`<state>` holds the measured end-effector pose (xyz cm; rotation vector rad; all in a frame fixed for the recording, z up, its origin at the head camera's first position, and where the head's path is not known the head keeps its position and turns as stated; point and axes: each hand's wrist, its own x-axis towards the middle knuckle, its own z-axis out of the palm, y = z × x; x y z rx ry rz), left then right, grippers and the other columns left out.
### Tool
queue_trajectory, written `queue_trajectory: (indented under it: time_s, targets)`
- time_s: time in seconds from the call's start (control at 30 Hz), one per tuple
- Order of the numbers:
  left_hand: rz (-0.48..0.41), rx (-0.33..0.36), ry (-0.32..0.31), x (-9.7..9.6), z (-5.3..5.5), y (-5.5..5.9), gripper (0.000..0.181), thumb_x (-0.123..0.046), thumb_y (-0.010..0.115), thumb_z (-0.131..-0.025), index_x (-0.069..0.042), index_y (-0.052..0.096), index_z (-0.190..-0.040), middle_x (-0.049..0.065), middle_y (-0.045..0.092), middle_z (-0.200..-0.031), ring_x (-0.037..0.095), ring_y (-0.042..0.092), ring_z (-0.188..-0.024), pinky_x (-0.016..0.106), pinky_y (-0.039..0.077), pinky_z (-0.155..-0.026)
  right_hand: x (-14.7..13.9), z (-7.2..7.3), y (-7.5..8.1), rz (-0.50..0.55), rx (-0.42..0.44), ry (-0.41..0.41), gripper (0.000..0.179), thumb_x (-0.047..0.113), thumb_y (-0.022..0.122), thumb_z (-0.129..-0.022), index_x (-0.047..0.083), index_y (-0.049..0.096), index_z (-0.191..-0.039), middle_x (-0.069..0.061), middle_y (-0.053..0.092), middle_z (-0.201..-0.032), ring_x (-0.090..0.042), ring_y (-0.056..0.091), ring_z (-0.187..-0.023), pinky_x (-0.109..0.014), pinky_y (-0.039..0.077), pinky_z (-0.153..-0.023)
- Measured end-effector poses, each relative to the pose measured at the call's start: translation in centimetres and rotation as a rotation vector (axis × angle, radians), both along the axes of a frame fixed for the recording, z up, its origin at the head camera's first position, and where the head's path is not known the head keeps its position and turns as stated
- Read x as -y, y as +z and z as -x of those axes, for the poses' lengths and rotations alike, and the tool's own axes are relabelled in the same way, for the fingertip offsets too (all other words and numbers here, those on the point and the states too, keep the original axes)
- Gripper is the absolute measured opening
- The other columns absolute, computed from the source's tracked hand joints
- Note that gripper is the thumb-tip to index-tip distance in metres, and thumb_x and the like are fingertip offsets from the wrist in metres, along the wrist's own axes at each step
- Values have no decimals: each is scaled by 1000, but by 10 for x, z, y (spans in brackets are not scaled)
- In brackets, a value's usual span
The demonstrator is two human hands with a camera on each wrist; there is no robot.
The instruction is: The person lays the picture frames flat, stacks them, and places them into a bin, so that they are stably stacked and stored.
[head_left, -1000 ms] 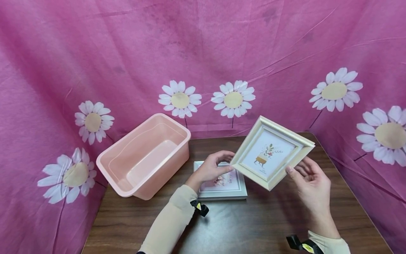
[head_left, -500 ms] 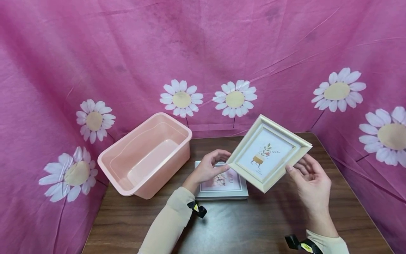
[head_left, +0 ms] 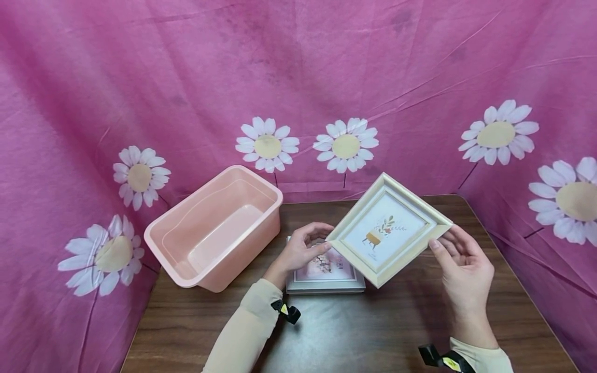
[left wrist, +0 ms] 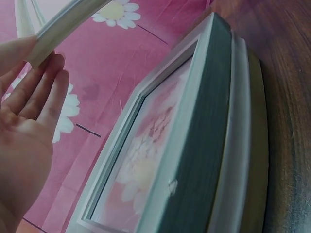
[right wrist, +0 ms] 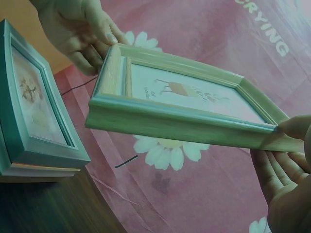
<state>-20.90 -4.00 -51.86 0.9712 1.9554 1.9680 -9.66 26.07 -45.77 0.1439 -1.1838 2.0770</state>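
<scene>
A cream picture frame with a plant print is held up at a tilt between both hands. My right hand pinches its right corner, thumb on the front and fingers behind. At its left corner, my left hand pinches the edge with thumb and fingertips, as the left wrist view also shows. Below lies a stack of picture frames, the top one silvery with a pink blossom print. The left hand and the cream frame cover part of that stack in the head view.
A pink plastic tub stands on the left of the brown wooden table, with nothing inside. A pink cloth with daisies hangs behind and at both sides of the table.
The cream frame has shifted left and slightly down, toward the stack. My left hand has moved a little left with its corner. The stack and the tub stay put.
</scene>
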Motion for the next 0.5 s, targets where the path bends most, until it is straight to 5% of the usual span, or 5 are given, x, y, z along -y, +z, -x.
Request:
queue_trajectory:
  time_s: [0.2,0.5]
  targets:
    - [-51,34,28,5,-1,-3,40,10,67,-98,17,59,-136,42,64,-129,0,68,-109,21,58,-100,1,-2,3,27,44,-58,42,-35,58,-87,-26,63,-128,-18,82,-101,-19,81,-89,-22,65,-82]
    - [-136,85,88,13,-3,-7,37,12,65,-97,22,58,-132,48,61,-128,2,72,-108,19,60,-94,1,-4,1,36,115,-68,32,-32,61,-87,-26,68,-118,-17,82,-91,-18,82,-82,-23,65,-76]
